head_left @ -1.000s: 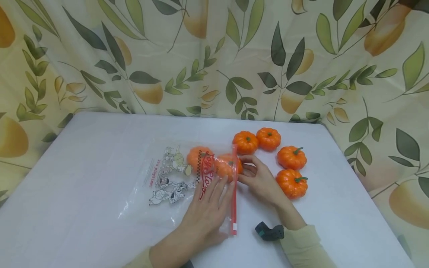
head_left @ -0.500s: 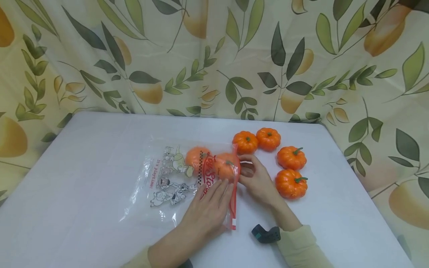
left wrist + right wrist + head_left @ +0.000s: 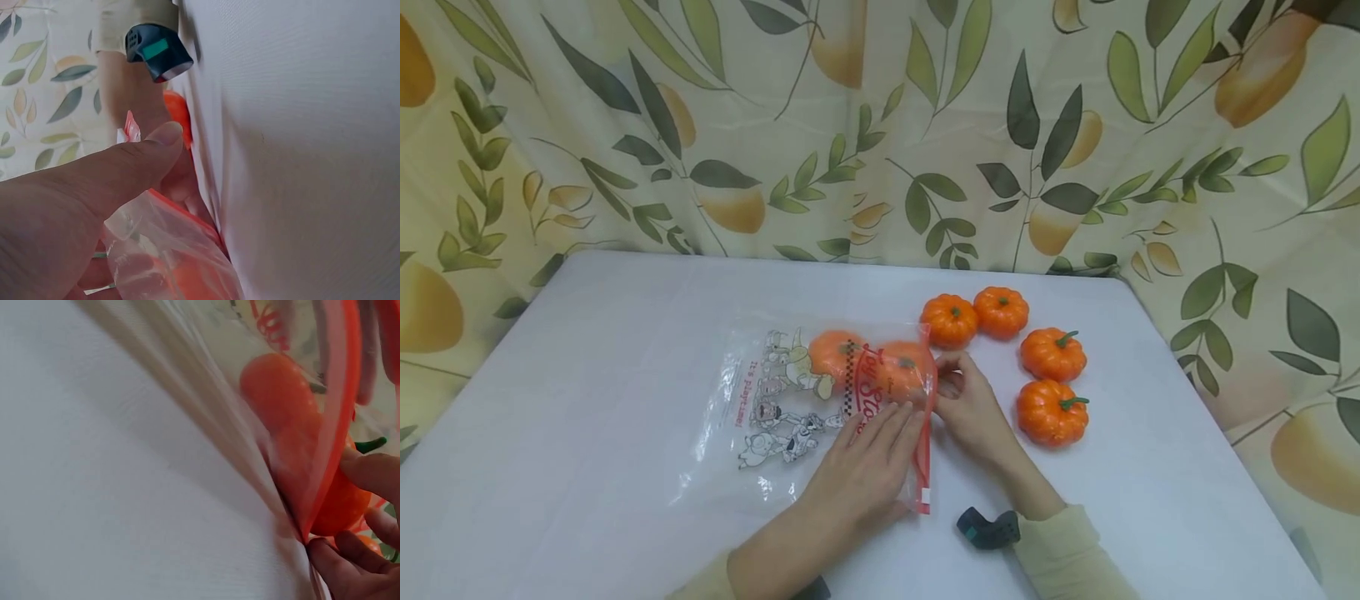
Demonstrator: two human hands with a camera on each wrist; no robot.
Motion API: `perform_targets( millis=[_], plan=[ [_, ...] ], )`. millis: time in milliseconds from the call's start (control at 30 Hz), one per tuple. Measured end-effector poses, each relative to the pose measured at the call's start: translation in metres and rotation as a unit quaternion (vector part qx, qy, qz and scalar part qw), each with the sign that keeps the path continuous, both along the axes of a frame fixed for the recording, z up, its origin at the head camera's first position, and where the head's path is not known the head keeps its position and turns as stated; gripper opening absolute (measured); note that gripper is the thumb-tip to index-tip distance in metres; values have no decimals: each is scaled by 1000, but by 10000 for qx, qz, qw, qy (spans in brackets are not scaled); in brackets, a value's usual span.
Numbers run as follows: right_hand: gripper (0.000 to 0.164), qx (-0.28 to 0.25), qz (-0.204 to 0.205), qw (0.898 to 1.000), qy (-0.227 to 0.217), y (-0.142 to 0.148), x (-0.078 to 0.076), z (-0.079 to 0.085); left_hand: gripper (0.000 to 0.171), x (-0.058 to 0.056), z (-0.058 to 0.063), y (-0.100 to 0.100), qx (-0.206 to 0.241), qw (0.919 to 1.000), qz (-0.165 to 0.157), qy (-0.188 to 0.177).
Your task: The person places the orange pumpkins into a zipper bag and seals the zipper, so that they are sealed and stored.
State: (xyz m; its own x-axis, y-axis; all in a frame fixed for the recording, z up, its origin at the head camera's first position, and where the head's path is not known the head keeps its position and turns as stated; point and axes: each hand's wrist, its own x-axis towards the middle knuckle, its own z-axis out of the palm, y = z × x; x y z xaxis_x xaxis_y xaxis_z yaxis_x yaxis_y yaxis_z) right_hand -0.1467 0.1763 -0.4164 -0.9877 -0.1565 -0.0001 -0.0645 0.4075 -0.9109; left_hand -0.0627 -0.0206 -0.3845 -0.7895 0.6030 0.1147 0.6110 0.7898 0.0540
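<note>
A clear zip bag (image 3: 790,417) with cartoon print and a red zip edge lies on the table, its mouth facing right. Inside is one orange toy pumpkin (image 3: 835,354); a second pumpkin (image 3: 904,367) sits just within the mouth. My left hand (image 3: 865,467) lies over the bag near the zip; the left wrist view shows the thumb (image 3: 137,162) on one side of the film and fingers on the other. At the mouth, my right hand (image 3: 973,408) has thumb and curled fingers about the second pumpkin, the thumb (image 3: 372,472) close to its green stem.
Several more pumpkins stand to the right: one (image 3: 950,321) beside the bag's far corner, another (image 3: 1002,312) next to it, then one (image 3: 1053,353) and one (image 3: 1052,412) beyond my right hand. A leaf-patterned curtain (image 3: 880,125) hangs behind the white table (image 3: 587,375).
The second pumpkin has slid left, from partly outside to inside the bag's mouth, and the first has shifted slightly left. My right hand has moved a little left with it.
</note>
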Motion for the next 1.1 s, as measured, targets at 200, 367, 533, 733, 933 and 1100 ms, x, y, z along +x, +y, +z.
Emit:
perform_targets(
  millis=[200,367,533,733,933,1100],
  plan=[
    [32,294,138,9995,60,1,3,0,101,-1,4,-1,-15,9991,32,-426],
    [36,315,545,9978,197,5,3,-1,103,-3,4,-2,79,9995,-65,-303],
    [48,254,1018,9942,220,6,3,-2,102,-3,4,-5,254,9993,-173,-190],
    [49,533,1226,9909,156,6,3,1,101,-4,6,-6,414,9988,-163,-210],
    [41,954,1135,9889,49,17,4,13,102,-4,7,-7,538,9974,-37,-470],
    [32,1473,854,9848,354,33,7,34,102,-4,7,-6,467,9973,33,-572]
  ],
)
